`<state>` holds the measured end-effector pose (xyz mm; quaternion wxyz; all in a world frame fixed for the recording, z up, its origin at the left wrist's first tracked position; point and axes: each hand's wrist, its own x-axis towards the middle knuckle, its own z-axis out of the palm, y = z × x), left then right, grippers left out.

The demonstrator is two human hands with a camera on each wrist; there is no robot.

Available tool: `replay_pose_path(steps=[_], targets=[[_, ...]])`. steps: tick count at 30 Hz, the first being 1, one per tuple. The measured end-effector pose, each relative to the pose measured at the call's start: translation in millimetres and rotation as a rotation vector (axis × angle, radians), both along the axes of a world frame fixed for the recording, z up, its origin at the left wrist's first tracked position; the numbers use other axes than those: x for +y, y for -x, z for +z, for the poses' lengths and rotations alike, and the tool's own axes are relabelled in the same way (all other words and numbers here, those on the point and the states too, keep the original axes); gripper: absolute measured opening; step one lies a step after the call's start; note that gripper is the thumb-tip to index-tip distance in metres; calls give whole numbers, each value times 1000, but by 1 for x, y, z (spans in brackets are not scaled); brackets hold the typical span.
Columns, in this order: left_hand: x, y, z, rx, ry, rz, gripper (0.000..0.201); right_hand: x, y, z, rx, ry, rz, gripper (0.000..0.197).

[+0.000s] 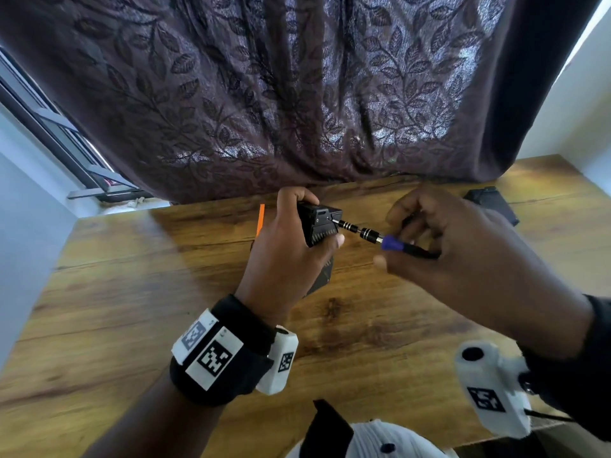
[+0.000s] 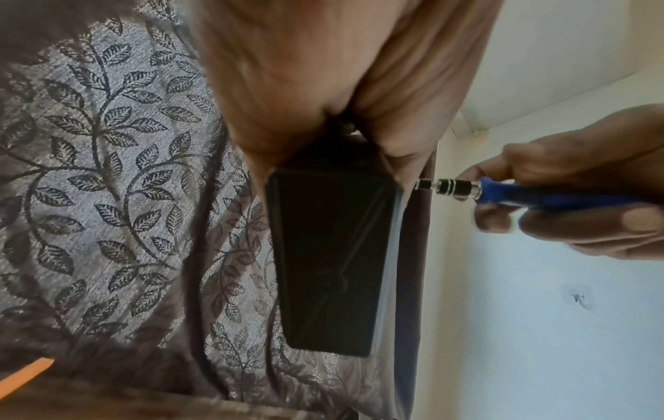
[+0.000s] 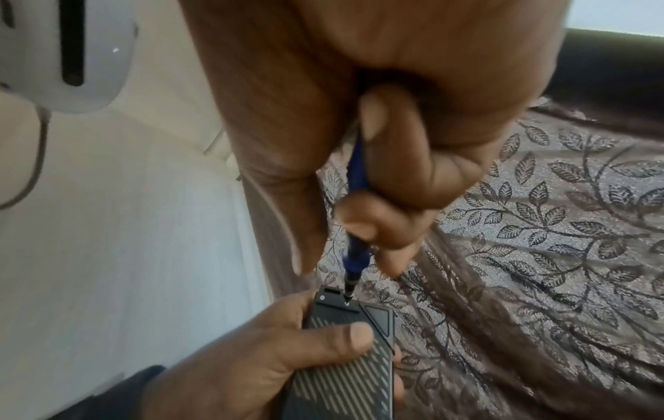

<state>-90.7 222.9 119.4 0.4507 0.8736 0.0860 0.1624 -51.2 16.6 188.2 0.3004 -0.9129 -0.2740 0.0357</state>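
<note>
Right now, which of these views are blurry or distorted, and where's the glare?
Head view: edges bend from the wide angle, backlit curtain shines, right hand slightly smeared. Left wrist view: left hand close and soft, black case dark. Right wrist view: fingers blurred, screwdriver tip fairly clear.

The wooden table [image 1: 132, 309] carries a flat black case [image 1: 492, 203] at two o'clock, an orange strip [image 1: 261, 219] at eleven, and the curtain hem [image 1: 330, 173] at twelve.
</note>
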Motion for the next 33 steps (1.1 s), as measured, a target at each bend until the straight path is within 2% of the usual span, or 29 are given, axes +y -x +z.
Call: replay_pose_path(steps=[2,6,8,12,14,15,19,21,26,30,33], targets=[[1,1,-1,-20,9,14,55,2,2,0,-127,62,26,33],[0,2,-3,-18,13,-19,64,2,5,0,-320,73,30,13],[0,3,-4,-27,-12,-31,67,1,7,-1,-286,42,22,6],[-2,2,-6,-18,-35,-33,77,-1,5,-1,-50,40,2,20],[-5,3,-5,9,0,-40,79,-1,4,-2,35,19,4,17],[-6,4,-6,30,32,-48,76,-1,3,-3,35,26,5,7],[-7,7,-10,90,131,-61,50,-1,1,-7,-56,154,61,34],[-6,8,-11,89,140,-57,45,-1,2,-8,-125,189,85,33],[-3,7,-9,69,123,-63,44,1,7,-11,-280,115,67,10],[1,6,-8,81,115,-52,49,4,1,-15,-309,102,70,22],[3,7,-12,78,129,-54,48,8,-4,-14,-200,137,75,28]])
